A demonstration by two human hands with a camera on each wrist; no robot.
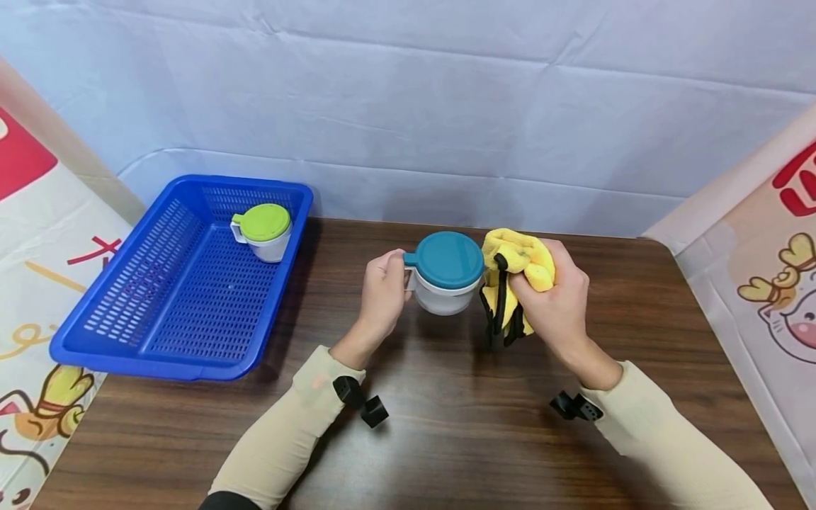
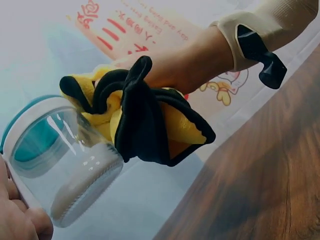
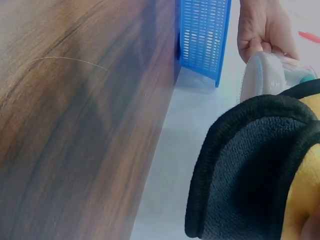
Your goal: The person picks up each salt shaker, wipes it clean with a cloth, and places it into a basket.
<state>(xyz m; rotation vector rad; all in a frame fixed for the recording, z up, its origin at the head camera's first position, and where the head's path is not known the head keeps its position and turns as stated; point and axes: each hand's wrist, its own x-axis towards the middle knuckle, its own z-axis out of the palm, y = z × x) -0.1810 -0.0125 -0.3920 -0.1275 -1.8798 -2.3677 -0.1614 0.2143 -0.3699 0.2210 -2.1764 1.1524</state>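
Note:
A clear jar with a teal lid point(image 1: 450, 260) and a side handle is held above the table by my left hand point(image 1: 381, 289), whose fingers grip the handle. White contents lie in the jar's lower part point(image 2: 82, 185) in the left wrist view. My right hand point(image 1: 561, 294) clutches a bunched yellow cloth point(image 1: 516, 258) with black edging. That cloth meets the jar's right side, by the lid's rim. In the right wrist view the cloth's dark grey face point(image 3: 255, 170) hides most of the jar, and the right fingers are largely out of sight.
A blue plastic basket point(image 1: 255, 347) with perforated walls stands at the left of the brown wooden table point(image 1: 459, 439). Inside it, by the back right corner, sits a similar jar with a lime-green lid point(image 1: 265, 222). Pale fabric point(image 1: 408, 106) hangs behind the table.

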